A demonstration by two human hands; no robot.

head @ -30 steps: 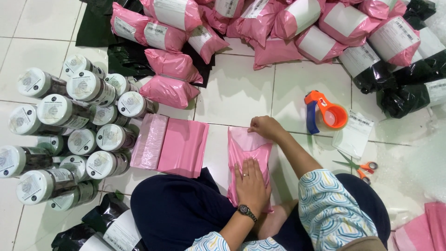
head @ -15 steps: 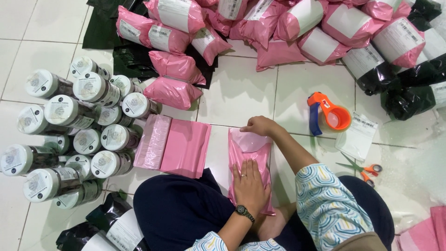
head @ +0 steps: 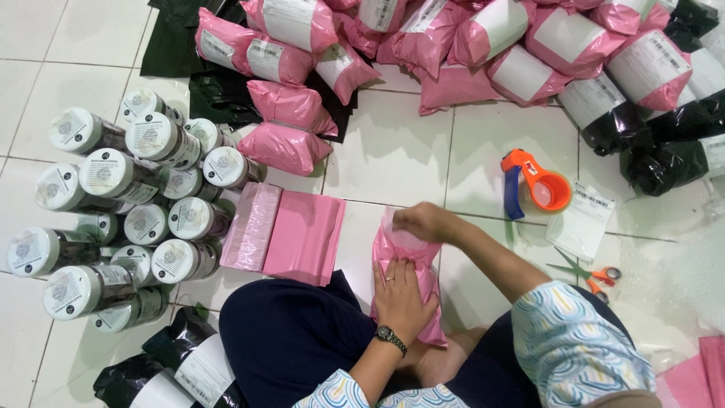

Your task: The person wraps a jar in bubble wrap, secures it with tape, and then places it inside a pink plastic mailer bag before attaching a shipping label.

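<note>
Hands work one pink mailer bag (head: pixel 408 279) on the near floor: left hand (head: pixel 400 295) lies flat on it, right hand (head: pixel 423 221) pinches its far end. Loose pinching could let the bag pop open.

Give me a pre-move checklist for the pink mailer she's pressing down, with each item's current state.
1. Left hand flat on the pink mailer, pinning it to the floor: ok.
2. Right hand gripping the mailer's top edge: ok.
3. Top flap fully sealed: cannot tell, the hand covers it.
4. Tape dispenser on the floor to the right of the right hand: ok.
5. Scissors lying clear of the mailer: ok.
6. Spare flat pink mailers lying beside the jars: ok.
</note>
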